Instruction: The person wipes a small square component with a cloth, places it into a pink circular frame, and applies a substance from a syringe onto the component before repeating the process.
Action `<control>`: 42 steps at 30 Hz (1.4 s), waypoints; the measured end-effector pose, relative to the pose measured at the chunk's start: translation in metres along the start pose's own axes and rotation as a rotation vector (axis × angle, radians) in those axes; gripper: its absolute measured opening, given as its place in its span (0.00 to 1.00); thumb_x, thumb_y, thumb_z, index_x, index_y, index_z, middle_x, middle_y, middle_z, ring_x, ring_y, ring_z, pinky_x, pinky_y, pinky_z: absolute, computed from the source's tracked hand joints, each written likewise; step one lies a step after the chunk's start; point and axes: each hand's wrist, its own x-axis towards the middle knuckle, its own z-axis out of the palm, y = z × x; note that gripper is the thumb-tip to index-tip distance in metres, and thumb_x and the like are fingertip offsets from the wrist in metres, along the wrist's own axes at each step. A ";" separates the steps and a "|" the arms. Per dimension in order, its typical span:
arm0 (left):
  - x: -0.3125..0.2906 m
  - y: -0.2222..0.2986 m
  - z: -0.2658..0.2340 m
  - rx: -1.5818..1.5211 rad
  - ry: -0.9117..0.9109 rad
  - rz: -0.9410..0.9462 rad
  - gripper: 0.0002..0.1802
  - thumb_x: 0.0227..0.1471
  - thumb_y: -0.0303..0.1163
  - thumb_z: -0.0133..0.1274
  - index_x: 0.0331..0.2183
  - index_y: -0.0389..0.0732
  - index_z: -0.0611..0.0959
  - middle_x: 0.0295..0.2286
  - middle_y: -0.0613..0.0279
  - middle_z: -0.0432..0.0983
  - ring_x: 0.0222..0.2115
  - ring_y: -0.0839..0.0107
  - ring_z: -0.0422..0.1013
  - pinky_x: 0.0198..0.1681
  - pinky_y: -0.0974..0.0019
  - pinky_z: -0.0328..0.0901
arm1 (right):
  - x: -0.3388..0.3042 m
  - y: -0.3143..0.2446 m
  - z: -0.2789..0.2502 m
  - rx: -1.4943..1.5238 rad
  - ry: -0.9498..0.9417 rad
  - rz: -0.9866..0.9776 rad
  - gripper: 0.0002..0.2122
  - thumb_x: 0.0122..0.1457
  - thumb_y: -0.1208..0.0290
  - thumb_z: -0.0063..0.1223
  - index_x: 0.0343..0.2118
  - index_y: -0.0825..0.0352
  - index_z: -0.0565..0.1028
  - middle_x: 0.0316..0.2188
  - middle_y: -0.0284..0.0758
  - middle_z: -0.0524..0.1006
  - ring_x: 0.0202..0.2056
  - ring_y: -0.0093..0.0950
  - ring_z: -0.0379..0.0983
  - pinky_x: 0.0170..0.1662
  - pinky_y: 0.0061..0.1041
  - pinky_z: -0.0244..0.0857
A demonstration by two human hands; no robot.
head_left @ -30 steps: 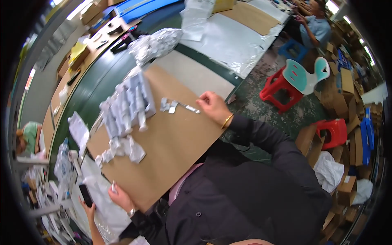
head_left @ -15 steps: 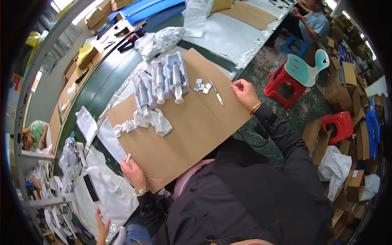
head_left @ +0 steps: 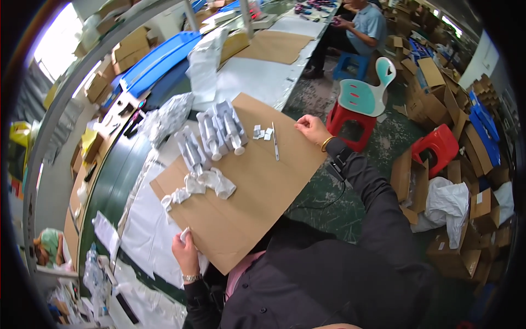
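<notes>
A brown cardboard sheet (head_left: 252, 192) lies in front of me. My left hand (head_left: 186, 257) is at its near left edge, with a small white thing (head_left: 184, 234) pinched at the fingertips. By its right corner my right hand (head_left: 314, 130) is closed, thumb and fingers together; whatever they hold is hidden. On the far left part of the sheet, large clear syringes (head_left: 232, 133) rest in grey-white moulded trays (head_left: 226, 111). Crumpled white pieces (head_left: 216, 183) lie below them. Several small white squares (head_left: 263, 132) sit beside a slim pointed metal tool (head_left: 275, 141).
Crumpled clear plastic (head_left: 164, 118) lies beyond the trays on the green table (head_left: 118, 175). At the right stand a red stool with a teal seat (head_left: 359, 97), another red stool (head_left: 440, 148) and open cartons (head_left: 408, 178). A seated person (head_left: 364, 30) is at the far table.
My view has shifted, so the sheet and both hands appear farther left and a little lower. Both hands stay by the same edges; the things on the sheet keep their places.
</notes>
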 end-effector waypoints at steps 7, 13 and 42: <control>0.018 -0.020 -0.015 -0.234 -0.258 -0.103 0.11 0.59 0.30 0.56 0.34 0.29 0.80 0.23 0.68 0.74 0.23 0.82 0.69 0.24 0.75 0.62 | -0.003 0.002 0.001 0.010 -0.002 -0.002 0.08 0.61 0.70 0.61 0.36 0.70 0.77 0.28 0.28 0.79 0.30 0.15 0.74 0.34 0.18 0.69; 0.029 -0.011 -0.015 -0.340 -0.475 -0.250 0.11 0.59 0.30 0.55 0.35 0.28 0.79 0.26 0.62 0.76 0.25 0.76 0.74 0.24 0.70 0.71 | 0.015 -0.005 -0.004 -0.032 -0.017 -0.025 0.09 0.59 0.69 0.62 0.35 0.70 0.77 0.28 0.30 0.79 0.30 0.17 0.74 0.34 0.19 0.70; 0.049 -0.060 0.058 -0.728 -0.573 -0.255 0.11 0.62 0.30 0.52 0.37 0.29 0.76 0.28 0.61 0.75 0.25 0.73 0.76 0.30 0.65 0.78 | -0.078 0.038 0.064 0.052 0.694 0.072 0.27 0.58 0.60 0.65 0.55 0.71 0.69 0.43 0.35 0.78 0.44 0.26 0.74 0.49 0.26 0.68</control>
